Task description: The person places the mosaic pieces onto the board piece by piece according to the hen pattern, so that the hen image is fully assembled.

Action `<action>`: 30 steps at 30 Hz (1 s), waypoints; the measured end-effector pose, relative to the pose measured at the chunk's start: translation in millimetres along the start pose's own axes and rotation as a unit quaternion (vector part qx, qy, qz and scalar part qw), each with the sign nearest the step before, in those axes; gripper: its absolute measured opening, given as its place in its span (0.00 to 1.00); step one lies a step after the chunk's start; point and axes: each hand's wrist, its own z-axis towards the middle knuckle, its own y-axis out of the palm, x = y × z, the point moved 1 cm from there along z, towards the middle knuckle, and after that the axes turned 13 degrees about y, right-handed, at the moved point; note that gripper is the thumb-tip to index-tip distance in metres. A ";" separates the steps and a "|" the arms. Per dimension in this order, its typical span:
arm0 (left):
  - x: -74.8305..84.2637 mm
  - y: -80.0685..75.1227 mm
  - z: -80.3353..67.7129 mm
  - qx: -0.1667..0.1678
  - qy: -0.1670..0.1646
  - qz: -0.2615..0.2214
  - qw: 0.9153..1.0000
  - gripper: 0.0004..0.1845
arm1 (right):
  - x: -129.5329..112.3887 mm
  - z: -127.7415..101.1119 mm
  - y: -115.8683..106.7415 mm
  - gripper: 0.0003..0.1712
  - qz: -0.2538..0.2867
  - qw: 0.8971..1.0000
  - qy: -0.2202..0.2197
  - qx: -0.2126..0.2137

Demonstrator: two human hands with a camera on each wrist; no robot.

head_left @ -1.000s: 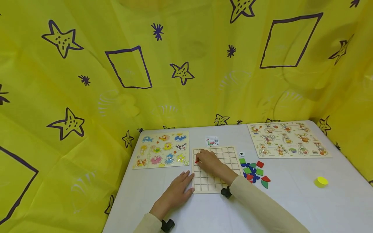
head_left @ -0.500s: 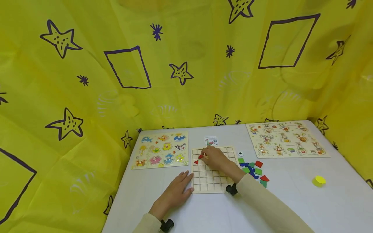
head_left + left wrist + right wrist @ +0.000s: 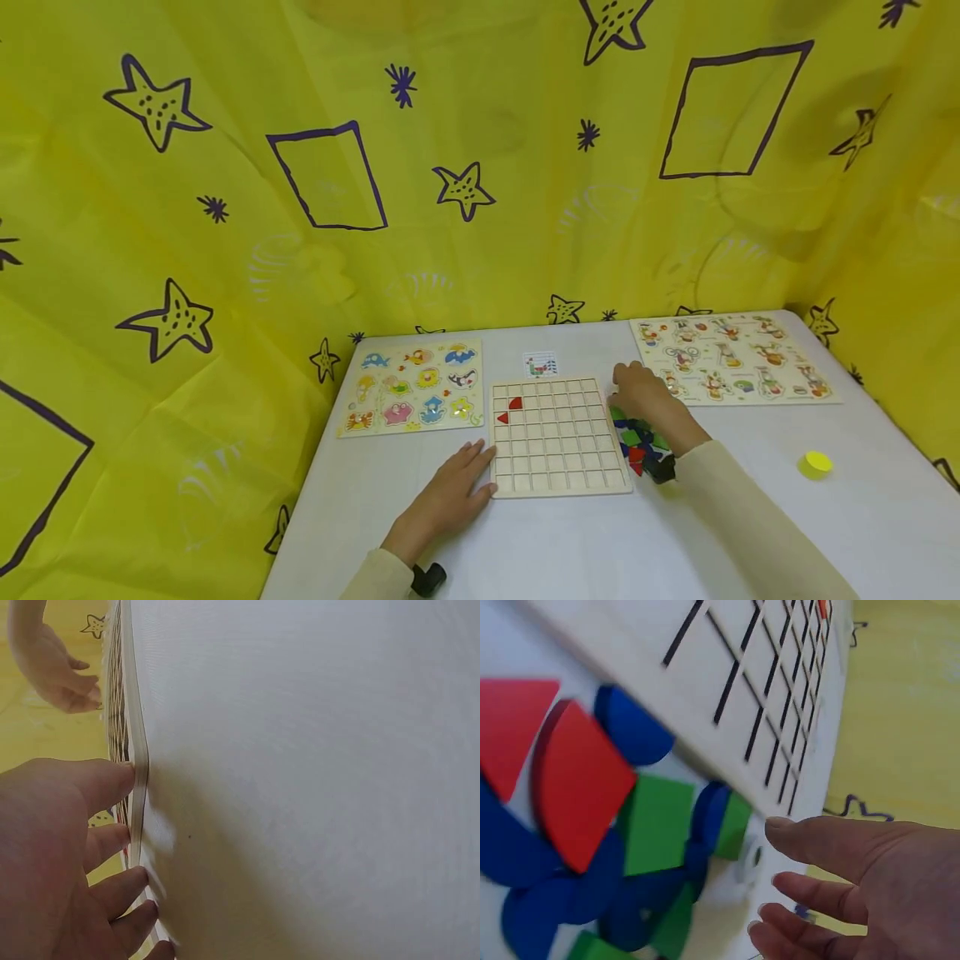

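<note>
A square wooden grid board (image 3: 555,450) lies on the white table. At its upper left sit a red rounded piece (image 3: 515,403) and a red triangle (image 3: 503,418). My left hand (image 3: 453,487) rests with its fingertips along the board's left edge, fingers spread. Past the board's right edge, my right hand (image 3: 647,396) hovers over a heap of loose pieces. In the right wrist view its thumb and fingers stand apart, close to a white round piece (image 3: 748,862). Beside that are a green square (image 3: 658,825), a red quarter-circle (image 3: 581,784) and several blue pieces (image 3: 634,727).
Behind the grid board lies a small printed card (image 3: 541,364). A sea-animal puzzle board (image 3: 412,387) is at the left, and another picture puzzle board (image 3: 742,358) at the back right. A yellow cylinder (image 3: 815,465) stands on the right. Yellow curtains surround the table.
My right hand has released the red rounded piece onto the grid, above and right of the red triangle, and moved right to the loose pieces. My left hand has stayed at the board's edge.
</note>
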 end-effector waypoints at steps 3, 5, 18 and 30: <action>-0.2 0.4 0.3 0.002 -0.001 -0.001 1.000 0.34 | 12.1 6.4 4.0 0.19 0.007 1.000 0.001 -0.017; -0.4 0.6 0.3 0.005 0.000 -0.003 1.000 0.34 | 17.3 10.0 7.6 0.17 0.024 0.999 -0.012 -0.020; -1.7 2.6 1.2 0.000 -0.002 -0.004 1.000 0.34 | 27.2 18.3 18.9 0.14 0.098 0.993 -0.059 -0.004; -0.8 1.0 1.8 -0.001 -0.001 -0.006 1.000 0.34 | 11.0 12.7 18.4 0.16 0.118 0.986 -0.107 0.046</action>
